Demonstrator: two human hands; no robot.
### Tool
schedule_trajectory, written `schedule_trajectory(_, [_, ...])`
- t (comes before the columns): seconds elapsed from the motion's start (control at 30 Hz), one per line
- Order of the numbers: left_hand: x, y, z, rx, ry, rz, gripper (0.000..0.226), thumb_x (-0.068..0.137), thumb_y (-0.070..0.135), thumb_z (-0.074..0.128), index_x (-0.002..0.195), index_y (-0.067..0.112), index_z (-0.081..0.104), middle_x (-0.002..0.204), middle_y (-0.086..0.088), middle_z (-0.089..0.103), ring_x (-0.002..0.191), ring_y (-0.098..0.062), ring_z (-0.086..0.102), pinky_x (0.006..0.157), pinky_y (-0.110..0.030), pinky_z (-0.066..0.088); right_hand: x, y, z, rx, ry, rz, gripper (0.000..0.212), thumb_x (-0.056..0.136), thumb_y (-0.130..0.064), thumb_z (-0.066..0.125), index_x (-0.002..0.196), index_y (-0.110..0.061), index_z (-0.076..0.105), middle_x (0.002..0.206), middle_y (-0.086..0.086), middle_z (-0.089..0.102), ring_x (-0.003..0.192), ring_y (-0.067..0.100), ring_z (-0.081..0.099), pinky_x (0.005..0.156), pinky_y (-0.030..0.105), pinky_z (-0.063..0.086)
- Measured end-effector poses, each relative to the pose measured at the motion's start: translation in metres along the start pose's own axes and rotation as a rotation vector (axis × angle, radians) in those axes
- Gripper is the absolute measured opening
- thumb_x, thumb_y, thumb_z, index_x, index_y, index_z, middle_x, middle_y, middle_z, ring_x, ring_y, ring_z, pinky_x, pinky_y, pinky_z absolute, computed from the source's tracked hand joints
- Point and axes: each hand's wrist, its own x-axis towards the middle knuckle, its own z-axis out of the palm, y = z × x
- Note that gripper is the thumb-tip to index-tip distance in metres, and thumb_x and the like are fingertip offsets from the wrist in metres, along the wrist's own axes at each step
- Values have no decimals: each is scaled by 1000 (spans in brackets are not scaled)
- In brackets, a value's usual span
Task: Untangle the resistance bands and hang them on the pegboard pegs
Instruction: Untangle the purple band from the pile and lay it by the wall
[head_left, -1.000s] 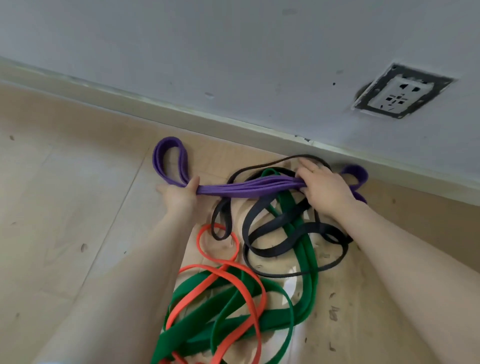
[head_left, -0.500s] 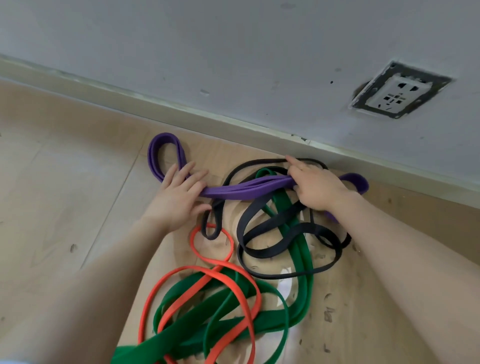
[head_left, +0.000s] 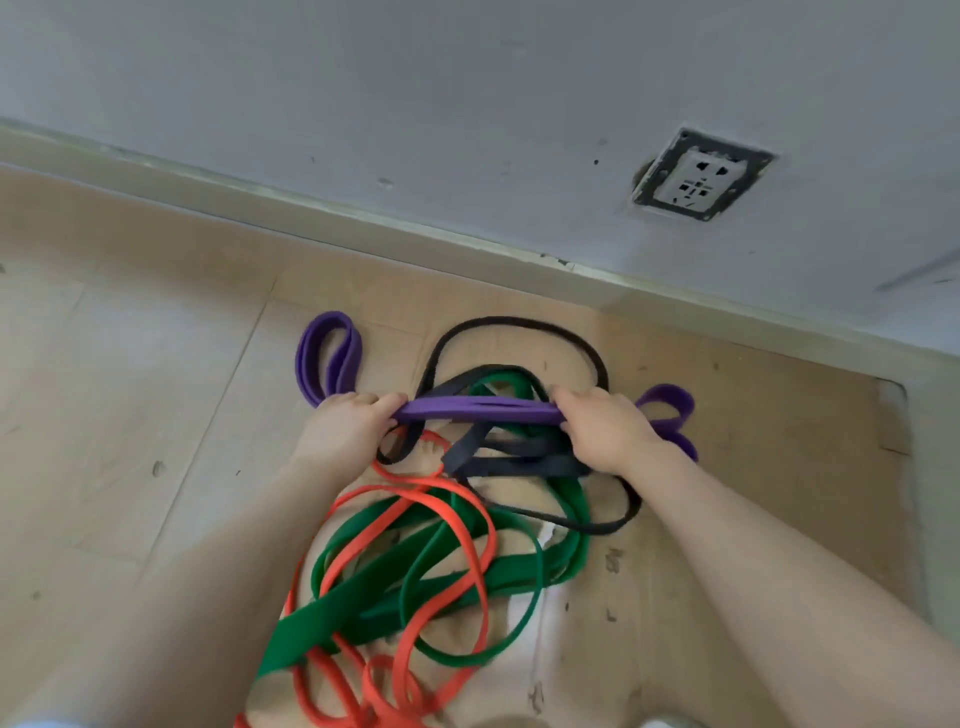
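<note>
Both hands are closed on the purple band (head_left: 480, 410): left hand (head_left: 343, 428) and right hand (head_left: 605, 428) grip its bunched middle, held above the black band (head_left: 519, 460), green band (head_left: 452, 564) and orange band (head_left: 410, 525) tangled on the floor (head_left: 130, 389). Separation is judged under way. Next, the purple band must be lifted free without snagging; no pegboard is in view.

We look down at a pale wood-look floor (head_left: 130, 395) meeting a scuffed grey-white wall (head_left: 415, 93) along a light baseboard (head_left: 322, 218). A white wall socket (head_left: 701, 176) sits in a rough dark frame. Daylight is soft and even.
</note>
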Motion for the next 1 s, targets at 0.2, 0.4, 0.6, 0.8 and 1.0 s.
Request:
schedule_trajectory(0.2, [-56,20,-8,51,-210,42,39,100,30,34,138,25,39,113,-3,61,105,-25,55,88,-35,42,-93,-33,22,17,-88,79,21,96,-13,40,117,-16,41,107,9,57,96,27,51,74,33,35])
schedule_trajectory(0.4, [-86,48,-52,194,-214,115,45,96,22,38,141,24,34,123,-8,55,113,-29,51,94,-38,37,-140,-38,26,-9,-22,138,30,94,-10,46,123,-16,41,126,9,48,106,24,50,78,34,42])
schedule_trajectory(0.6, [-44,51,-113,263,35,83,44,93,11,39,136,21,39,121,-8,56,111,-30,51,94,-39,36,-118,-15,-48,-90,238,102,26,94,-17,49,119,-21,45,133,11,42,109,28,49,89,37,43])
schedule_trajectory(0.8, [34,41,-103,420,32,58,56,92,8,45,141,23,23,127,-4,50,117,-26,46,100,-35,32,-38,18,-66,-230,246,86,36,92,-8,47,124,-23,43,114,7,56,106,25,48,89,35,40])
schedule_trajectory(1.0, [104,23,-42,490,-48,48,53,93,12,47,140,22,24,126,-6,49,117,-26,47,101,-36,34,49,49,-26,-283,165,105,51,90,-6,50,136,-21,32,127,10,53,117,28,46,97,37,38])
